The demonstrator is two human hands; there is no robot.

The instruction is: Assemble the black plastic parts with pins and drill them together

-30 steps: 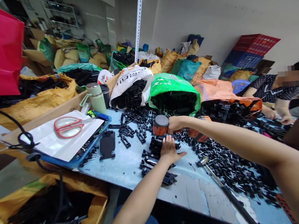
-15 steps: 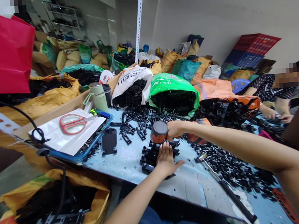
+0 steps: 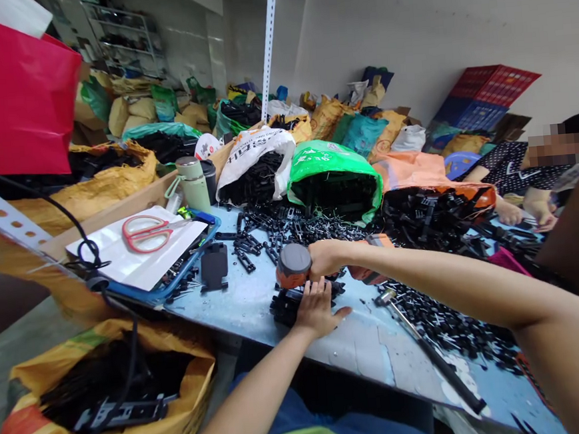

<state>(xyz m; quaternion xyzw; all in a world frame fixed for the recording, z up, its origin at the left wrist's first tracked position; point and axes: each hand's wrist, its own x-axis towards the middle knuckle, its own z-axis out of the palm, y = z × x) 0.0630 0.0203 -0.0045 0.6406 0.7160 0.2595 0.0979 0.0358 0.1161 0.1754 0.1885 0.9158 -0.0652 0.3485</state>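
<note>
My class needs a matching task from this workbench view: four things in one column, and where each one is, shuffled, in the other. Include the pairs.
Column 1
1. Left hand
2. Power drill
3. Scissors
4. Hammer

Column 2
A. Lying on white paper
B. Gripped by the right hand
C. Lying beside a pile of small black and silver pieces
D. Spread over black plastic parts

Pairs: 1-D; 2-B; 3-A; 4-C
</note>
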